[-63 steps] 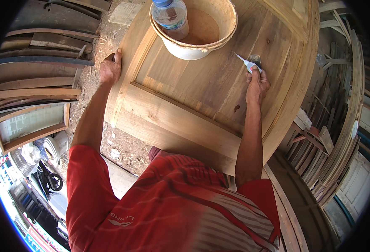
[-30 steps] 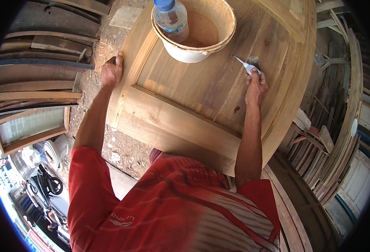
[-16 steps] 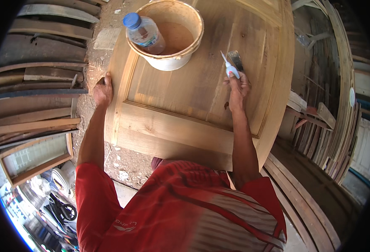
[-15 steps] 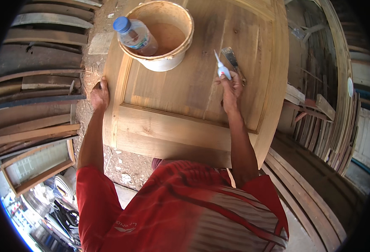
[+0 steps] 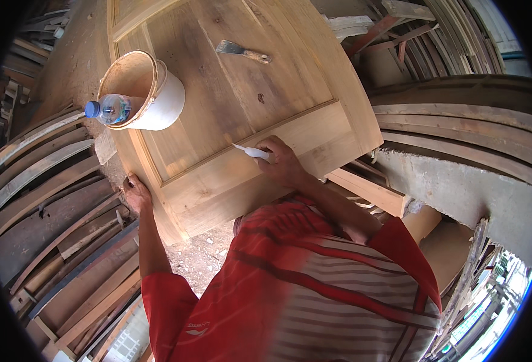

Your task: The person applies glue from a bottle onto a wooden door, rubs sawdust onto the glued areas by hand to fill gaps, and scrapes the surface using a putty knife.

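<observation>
My right hand (image 5: pixel 280 160) is closed around a small white glue bottle (image 5: pixel 255 152) with a long thin nozzle. Its tip points left, over the inner edge of the wooden door's near rail. The door (image 5: pixel 217 184) lies flat before me, with raised mouldings framing its panel. At the door's left edge, my left hand (image 5: pixel 137 193) grips the side, thumb uppermost; its other fingers are partly hidden. A putty knife (image 5: pixel 243 52) with a worn handle rests on the panel, beyond my right hand. Near it, a dark knot (image 5: pixel 260 98) marks the wood.
On the door's left side stands a white bucket (image 5: pixel 168 99) with a stained rim, a blue-capped plastic bottle (image 5: pixel 116 109) leaning inside it. Stacked boards (image 5: pixel 73 199) line the left. More planks (image 5: pixel 459 123) and a concrete ledge (image 5: pixel 459 181) are at the right.
The view has turned, so the door and bucket appear rotated. My right hand has brought the glue bottle from beside the putty knife to the near rail. My left hand stays at the edge.
</observation>
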`<move>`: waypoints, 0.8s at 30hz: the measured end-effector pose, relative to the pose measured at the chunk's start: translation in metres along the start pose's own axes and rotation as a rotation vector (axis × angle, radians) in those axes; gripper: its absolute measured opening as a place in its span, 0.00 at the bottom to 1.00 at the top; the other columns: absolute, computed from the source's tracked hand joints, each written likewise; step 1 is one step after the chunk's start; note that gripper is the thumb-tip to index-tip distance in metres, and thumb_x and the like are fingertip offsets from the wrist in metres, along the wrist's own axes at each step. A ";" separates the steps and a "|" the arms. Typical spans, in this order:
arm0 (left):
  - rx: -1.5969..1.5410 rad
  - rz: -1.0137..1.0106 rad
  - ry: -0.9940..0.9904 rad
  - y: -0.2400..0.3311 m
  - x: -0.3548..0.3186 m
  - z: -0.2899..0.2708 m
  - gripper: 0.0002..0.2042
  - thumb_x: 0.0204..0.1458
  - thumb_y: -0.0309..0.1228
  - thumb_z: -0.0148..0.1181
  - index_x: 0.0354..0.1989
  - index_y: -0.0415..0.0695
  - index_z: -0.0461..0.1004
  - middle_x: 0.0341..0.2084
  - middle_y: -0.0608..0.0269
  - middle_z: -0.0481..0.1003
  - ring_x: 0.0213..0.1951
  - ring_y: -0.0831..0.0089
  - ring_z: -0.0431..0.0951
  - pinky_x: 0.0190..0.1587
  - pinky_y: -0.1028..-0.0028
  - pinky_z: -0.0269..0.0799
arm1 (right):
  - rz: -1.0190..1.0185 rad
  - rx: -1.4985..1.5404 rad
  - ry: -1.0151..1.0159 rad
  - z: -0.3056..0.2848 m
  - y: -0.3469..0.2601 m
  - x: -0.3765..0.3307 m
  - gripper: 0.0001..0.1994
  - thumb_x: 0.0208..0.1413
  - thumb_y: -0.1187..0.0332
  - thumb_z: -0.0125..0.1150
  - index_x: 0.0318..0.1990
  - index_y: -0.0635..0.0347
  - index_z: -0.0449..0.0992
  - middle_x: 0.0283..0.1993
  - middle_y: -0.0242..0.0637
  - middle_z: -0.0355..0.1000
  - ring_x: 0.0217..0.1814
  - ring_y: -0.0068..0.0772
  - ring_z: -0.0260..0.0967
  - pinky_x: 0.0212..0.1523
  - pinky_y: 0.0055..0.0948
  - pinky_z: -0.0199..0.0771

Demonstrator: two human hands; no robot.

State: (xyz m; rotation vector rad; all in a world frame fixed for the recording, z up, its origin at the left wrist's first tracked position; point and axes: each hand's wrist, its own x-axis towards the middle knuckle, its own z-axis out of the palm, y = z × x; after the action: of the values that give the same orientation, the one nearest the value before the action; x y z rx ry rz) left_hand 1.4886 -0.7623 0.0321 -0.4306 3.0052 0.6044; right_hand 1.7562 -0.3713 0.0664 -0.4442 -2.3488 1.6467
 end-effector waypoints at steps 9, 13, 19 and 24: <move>-0.356 0.608 0.240 0.054 -0.063 0.009 0.34 0.68 0.52 0.57 0.69 0.33 0.65 0.62 0.37 0.70 0.63 0.44 0.71 0.68 0.49 0.65 | 0.024 -0.136 0.284 0.009 -0.009 -0.059 0.11 0.57 0.70 0.69 0.44 0.61 0.75 0.43 0.45 0.74 0.48 0.54 0.74 0.50 0.48 0.74; -0.473 0.792 0.037 0.106 -0.139 0.005 0.29 0.68 0.43 0.60 0.69 0.34 0.66 0.62 0.39 0.71 0.65 0.45 0.69 0.69 0.49 0.62 | 0.060 -0.126 0.257 -0.004 -0.011 -0.084 0.12 0.58 0.69 0.69 0.46 0.61 0.75 0.43 0.46 0.74 0.48 0.55 0.74 0.50 0.49 0.74; -0.199 0.876 -0.097 0.099 -0.223 0.038 0.30 0.62 0.35 0.63 0.72 0.41 0.65 0.68 0.44 0.67 0.71 0.45 0.63 0.72 0.45 0.55 | -0.008 -0.182 0.147 -0.037 0.003 -0.110 0.15 0.62 0.62 0.71 0.50 0.60 0.78 0.43 0.45 0.76 0.40 0.48 0.79 0.38 0.43 0.82; -0.106 0.838 -0.035 0.097 -0.231 0.048 0.27 0.62 0.34 0.62 0.69 0.40 0.67 0.71 0.45 0.65 0.73 0.45 0.62 0.72 0.46 0.55 | 0.073 -0.256 0.059 -0.077 0.000 -0.125 0.19 0.57 0.62 0.76 0.52 0.59 0.79 0.40 0.42 0.79 0.42 0.48 0.81 0.36 0.43 0.80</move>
State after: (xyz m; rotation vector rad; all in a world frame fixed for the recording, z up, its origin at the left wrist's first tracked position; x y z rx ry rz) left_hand 1.6829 -0.5973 0.0470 0.8760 3.0206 0.7775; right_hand 1.8996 -0.3513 0.0904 -0.6241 -2.5358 1.3453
